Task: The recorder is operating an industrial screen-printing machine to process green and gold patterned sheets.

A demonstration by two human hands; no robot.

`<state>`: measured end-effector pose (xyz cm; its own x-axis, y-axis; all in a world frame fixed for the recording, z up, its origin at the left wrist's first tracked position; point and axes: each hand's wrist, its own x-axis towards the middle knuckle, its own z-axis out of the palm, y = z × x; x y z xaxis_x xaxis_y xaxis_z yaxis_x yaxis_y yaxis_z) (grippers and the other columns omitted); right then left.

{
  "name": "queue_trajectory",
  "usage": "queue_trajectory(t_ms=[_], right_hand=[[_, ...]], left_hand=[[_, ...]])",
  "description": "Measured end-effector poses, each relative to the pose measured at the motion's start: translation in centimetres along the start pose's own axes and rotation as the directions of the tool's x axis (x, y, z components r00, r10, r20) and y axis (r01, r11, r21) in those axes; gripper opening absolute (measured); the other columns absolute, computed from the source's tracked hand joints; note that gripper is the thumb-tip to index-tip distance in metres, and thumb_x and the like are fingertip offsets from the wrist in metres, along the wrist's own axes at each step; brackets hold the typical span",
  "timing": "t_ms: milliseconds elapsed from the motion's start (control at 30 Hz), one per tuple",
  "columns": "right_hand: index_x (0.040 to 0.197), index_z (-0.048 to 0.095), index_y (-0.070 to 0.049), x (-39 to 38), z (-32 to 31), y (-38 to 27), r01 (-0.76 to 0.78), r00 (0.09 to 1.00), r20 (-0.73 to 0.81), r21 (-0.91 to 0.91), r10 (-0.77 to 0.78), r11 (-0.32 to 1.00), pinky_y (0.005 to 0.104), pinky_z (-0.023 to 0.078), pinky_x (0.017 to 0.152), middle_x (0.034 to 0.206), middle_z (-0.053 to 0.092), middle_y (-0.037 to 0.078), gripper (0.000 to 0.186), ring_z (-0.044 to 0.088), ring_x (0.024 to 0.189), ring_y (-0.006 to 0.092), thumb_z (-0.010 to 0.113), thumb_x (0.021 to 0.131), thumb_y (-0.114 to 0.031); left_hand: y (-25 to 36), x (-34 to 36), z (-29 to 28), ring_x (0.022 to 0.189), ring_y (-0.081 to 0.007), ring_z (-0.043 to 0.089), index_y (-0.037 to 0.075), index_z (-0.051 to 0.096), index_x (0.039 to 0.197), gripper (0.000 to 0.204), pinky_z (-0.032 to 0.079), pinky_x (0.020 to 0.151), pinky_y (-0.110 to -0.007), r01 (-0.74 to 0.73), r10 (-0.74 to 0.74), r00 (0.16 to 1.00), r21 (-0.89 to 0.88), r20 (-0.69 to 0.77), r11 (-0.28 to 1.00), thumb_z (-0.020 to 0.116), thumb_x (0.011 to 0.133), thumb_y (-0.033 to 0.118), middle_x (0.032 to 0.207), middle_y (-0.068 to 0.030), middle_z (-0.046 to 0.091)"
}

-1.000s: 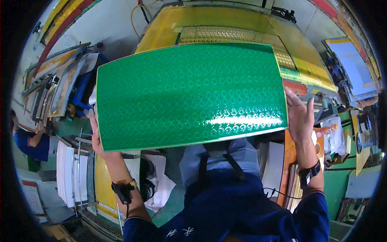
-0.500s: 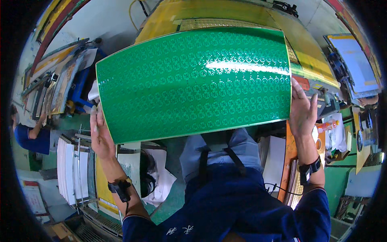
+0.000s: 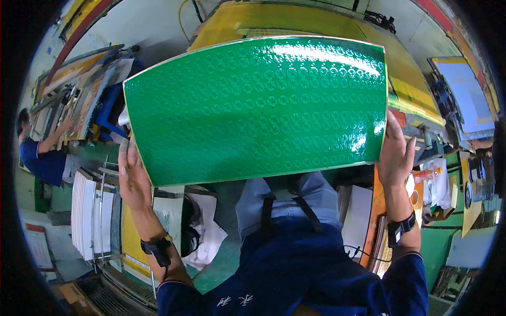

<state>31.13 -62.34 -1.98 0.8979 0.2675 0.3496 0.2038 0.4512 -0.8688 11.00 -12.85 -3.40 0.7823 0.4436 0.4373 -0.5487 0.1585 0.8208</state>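
Observation:
Between my two hands a wide glossy green sheet (image 3: 253, 116) is held up, tilted, its surface covered in rows of small round patterns and bright reflections. My left hand (image 3: 135, 176) grips its left edge near the lower corner, fingers along the rim and partly behind it. At the right edge, my right hand (image 3: 395, 155) presses the lower part of the rim, with the thumb apart and some fingers hidden behind the sheet. Behind the sheet lies a large yellow screen-printing frame (image 3: 316, 18), mostly covered by it.
A rack with white boards (image 3: 87, 216) stands at the lower left. On the right is an orange bench (image 3: 373, 218) with a bottle (image 3: 428, 174) near it. At the far left a co-worker (image 3: 39, 158) leans over a table of flat panels. White paper (image 3: 208, 231) lies below.
The sheet has tilted and shifted slightly, its reflections moving up and to the right. My right hand sits a little lower. The co-worker's head has come into view.

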Motion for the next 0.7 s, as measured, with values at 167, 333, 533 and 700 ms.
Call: queue_trajectory(t_ms=[167,333,533,700], right_hand=[[0.140,0.029,0.009,-0.1,0.6,0.5,0.105,0.994,-0.003,-0.125,-0.106,0.987,0.0393,0.016,0.114,0.146,0.032,0.020,0.088,0.028,0.137,0.0284,0.032,0.090,-0.063],[0.141,0.027,0.009,0.7,1.3,1.2,0.154,0.987,0.072,-0.158,-0.144,0.975,0.0398,0.016,0.114,0.146,0.032,0.020,0.090,0.027,0.137,0.0291,0.034,0.089,-0.065],[0.139,0.032,0.008,1.7,4.7,2.8,0.145,0.986,0.110,-0.217,-0.123,0.965,0.0393,0.016,0.113,0.143,0.036,0.019,0.095,0.031,0.134,0.0285,0.040,0.083,-0.069],[0.139,0.032,0.007,3.0,7.1,4.5,0.141,0.978,0.174,-0.172,-0.111,0.975,0.0391,0.016,0.113,0.144,0.035,0.018,0.093,0.030,0.135,0.0282,0.039,0.084,-0.068]], left_hand=[[0.8,-1.1,-0.3,0.138,-0.0323,0.027,-0.008,0.018,0.143,0.076,0.019,0.113,-0.043,0.005,0.004,0.998,0.133,-0.065,0.991,0.050,0.092,0.037,0.147,-0.0238,0.028],[3.1,-2.9,-0.3,0.132,-0.0286,0.036,-0.007,0.027,0.141,0.070,0.026,0.107,-0.040,0.057,0.000,0.979,0.271,-0.203,0.961,0.054,0.090,0.033,0.141,-0.0202,0.040],[5.1,-5.6,-3.3,0.126,-0.0259,0.043,-0.006,0.033,0.139,0.063,0.033,0.103,-0.038,0.076,0.025,0.962,0.358,-0.271,0.931,0.055,0.090,0.026,0.136,-0.0184,0.047],[7.9,-8.1,-4.6,0.124,-0.0256,0.047,-0.005,0.037,0.137,0.052,0.037,0.102,-0.039,0.095,0.044,0.936,0.373,-0.348,0.923,0.050,0.090,0.012,0.133,-0.0179,0.050]])
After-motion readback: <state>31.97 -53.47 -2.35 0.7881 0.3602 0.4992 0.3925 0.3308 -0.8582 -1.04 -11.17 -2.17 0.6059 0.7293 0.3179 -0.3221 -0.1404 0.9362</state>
